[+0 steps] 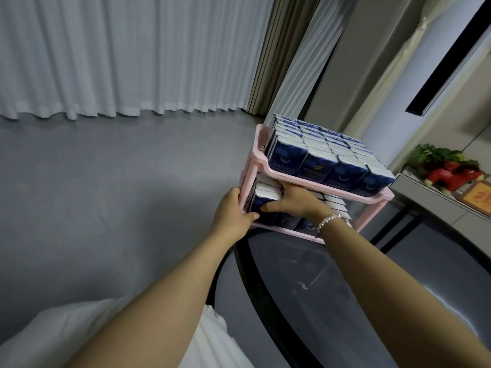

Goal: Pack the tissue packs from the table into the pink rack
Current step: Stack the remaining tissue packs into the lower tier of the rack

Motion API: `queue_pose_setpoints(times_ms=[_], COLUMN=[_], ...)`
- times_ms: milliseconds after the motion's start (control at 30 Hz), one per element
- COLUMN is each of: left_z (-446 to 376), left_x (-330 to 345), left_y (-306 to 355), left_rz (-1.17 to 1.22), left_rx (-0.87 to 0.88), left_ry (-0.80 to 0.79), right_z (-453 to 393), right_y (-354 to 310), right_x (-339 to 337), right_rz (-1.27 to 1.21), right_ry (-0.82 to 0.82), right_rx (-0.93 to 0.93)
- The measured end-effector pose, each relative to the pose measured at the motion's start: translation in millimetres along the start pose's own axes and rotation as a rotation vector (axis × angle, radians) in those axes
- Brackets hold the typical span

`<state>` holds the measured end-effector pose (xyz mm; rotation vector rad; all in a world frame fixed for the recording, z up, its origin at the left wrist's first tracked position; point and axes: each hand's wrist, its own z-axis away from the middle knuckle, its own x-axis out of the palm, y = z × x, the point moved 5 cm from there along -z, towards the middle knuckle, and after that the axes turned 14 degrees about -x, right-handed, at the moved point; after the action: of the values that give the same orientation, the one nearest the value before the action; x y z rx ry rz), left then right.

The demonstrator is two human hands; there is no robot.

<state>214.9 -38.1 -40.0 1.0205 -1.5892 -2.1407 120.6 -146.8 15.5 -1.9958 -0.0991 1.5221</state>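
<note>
A pink two-tier rack [255, 160] stands at the far left edge of the dark glass table [332, 288]. Its top shelf is filled with several blue and white tissue packs [332, 152] standing upright in rows. More tissue packs fill the lower shelf [337, 205]. My left hand [232, 213] holds the rack's front left post, thumb against a pack at the corner. My right hand [295, 201] reaches into the lower shelf, fingers lying over the packs and thumb spread to the left; the fingertips are hidden under the top shelf.
White curtains [119, 57] hang over the grey floor [106, 181] to the left. A cabinet at the right carries red and green ornaments [449, 168] and a framed picture [478, 197]. A white garment [212, 341] shows at the bottom.
</note>
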Motion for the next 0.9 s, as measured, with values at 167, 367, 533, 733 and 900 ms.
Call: queue_pose_setpoints(times_ms=[167,367,533,733,900], left_z=[-8.6,-9.9,-8.7,-8.1,-9.1], left_x=[3.4,9.3,8.2,7.1,9.9], left_y=[0.7,3.5,4.8,5.0,2.2], left_rz=[-0.005,-0.073,-0.091,-0.136,-0.083], left_rx=[-0.019,-0.032,-0.029,-0.007,-0.026], left_ry=[0.077,0.083,0.119,0.147,0.083], right_z=[-8.2,-3.5,1.2,2.2,6.4], right_y=[7.6,13.4,12.9,0.0,3.5], right_x=[1.2,-0.7,2.6,10.6,12.7], right_rz=[0.053,0.069,0.136,0.403,0.675], right_ry=[-0.077,-0.081,0.017,0.032,-0.124], right_rx=[-0.003,-0.008,-0.093,-0.194,-0.129])
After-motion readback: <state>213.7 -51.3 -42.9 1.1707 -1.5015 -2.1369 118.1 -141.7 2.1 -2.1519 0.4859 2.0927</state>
